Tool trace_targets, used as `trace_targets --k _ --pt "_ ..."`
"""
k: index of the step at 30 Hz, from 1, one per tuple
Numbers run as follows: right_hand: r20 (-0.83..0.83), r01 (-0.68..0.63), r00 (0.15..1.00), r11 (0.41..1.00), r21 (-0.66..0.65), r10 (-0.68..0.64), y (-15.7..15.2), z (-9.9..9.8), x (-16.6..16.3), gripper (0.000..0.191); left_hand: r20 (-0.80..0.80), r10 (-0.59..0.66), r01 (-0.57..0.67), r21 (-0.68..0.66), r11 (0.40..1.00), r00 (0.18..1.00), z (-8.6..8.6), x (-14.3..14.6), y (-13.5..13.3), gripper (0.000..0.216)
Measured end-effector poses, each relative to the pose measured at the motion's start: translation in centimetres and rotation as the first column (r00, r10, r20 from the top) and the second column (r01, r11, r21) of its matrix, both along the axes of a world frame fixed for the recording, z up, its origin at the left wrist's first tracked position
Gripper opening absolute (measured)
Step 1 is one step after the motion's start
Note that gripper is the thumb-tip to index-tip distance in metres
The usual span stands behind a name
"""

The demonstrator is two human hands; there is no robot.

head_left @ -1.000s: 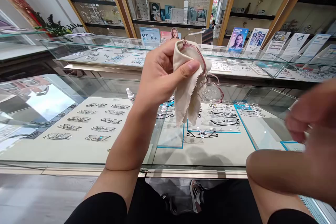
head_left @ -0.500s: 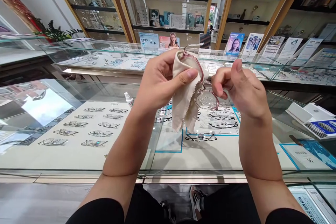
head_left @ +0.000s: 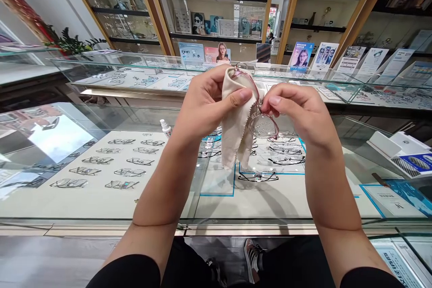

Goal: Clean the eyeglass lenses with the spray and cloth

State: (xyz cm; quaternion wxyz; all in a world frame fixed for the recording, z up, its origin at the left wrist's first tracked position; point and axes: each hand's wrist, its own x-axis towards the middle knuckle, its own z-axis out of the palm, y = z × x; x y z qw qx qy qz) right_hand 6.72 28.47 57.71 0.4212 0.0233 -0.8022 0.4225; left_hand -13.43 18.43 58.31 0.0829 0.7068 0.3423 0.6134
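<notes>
I hold a pair of pink-rimmed glasses [head_left: 263,125] up over a glass counter. My left hand [head_left: 209,101] is closed round a cream cleaning cloth [head_left: 236,130], pinching one lens through it with the thumb on top. The cloth's loose end hangs down below the hand. My right hand [head_left: 297,110] is closed on the frame beside the other lens, thumb and fingers pinched at its upper edge. That lens is bare and speckled with droplets.
Below is a glass display counter [head_left: 101,216] with rows of spectacles [head_left: 111,162]. A small spray bottle [head_left: 165,127] stands on it near my left forearm. White boxes [head_left: 401,148] lie at the right. Shelves and leaflets stand behind a second glass case [head_left: 135,65].
My right hand came in from the far right and closed on the glasses frame. The left hand, cloth and glasses stayed in nearly the same place.
</notes>
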Motion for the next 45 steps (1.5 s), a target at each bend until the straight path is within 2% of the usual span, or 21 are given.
trace_targets --k 8,14,17,20,25,27,30,33,36,39,45 --pt "0.037 -0.056 0.998 0.998 -0.024 0.057 0.3 -0.3 -0.7 0.024 0.013 0.083 -0.084 0.04 0.996 0.996 -0.3 -0.3 0.5 0.045" --pt "0.027 -0.094 0.995 0.987 -0.127 0.098 0.9 -0.8 -1.8 0.029 -0.027 0.122 -0.119 0.089 0.989 0.992 -0.6 -0.5 1.0 0.051" --pt "0.071 -0.155 0.983 0.968 -0.196 0.172 1.2 -1.0 -2.0 0.03 -0.048 0.136 -0.131 0.093 0.987 0.99 -0.9 -0.6 1.5 0.054" --pt "0.109 -0.212 0.964 0.949 -0.233 0.242 1.2 -1.1 -2.1 0.033 -0.012 0.174 -0.171 0.148 0.974 0.985 -1.5 -0.1 2.1 0.053" --pt "0.116 -0.22 0.96 0.942 -0.254 0.255 1.3 -1.2 -2.2 0.036 0.087 0.261 -0.274 0.217 0.937 0.962 -1.9 0.7 2.6 0.054" --pt "0.094 -0.197 0.968 0.94 -0.277 0.231 1.4 -1.2 -2.3 0.032 0.072 0.22 -0.23 0.176 0.957 0.973 -1.7 0.3 2.8 0.054" --pt "0.04 -0.161 0.983 0.938 -0.306 0.182 1.8 -1.2 -2.4 0.025 0.048 0.086 -0.09 0.087 0.992 0.995 -1.5 -1.3 3.3 0.051" --pt "-0.012 -0.123 0.992 0.941 -0.317 0.126 2.4 -1.2 -2.3 0.02 0.111 0.04 -0.04 -0.009 0.999 0.993 -1.5 -2.6 3.5 0.052" --pt "-0.105 -0.067 0.994 0.955 -0.288 0.038 2.8 -1.1 -2.0 0.02 0.126 0.054 -0.038 -0.13 0.991 0.991 -1.5 -3.0 2.9 0.057" --pt "-0.172 -0.02 0.985 0.967 -0.255 -0.025 3.0 -1.2 -2.1 0.025 0.035 0.011 -0.002 -0.245 0.97 0.999 -1.2 -2.4 2.0 0.06" --pt "-0.167 -0.021 0.986 0.975 -0.22 -0.017 3.0 -1.8 -2.9 0.033 -0.131 -0.127 0.07 -0.373 0.925 0.983 -0.6 -1.0 1.1 0.064"
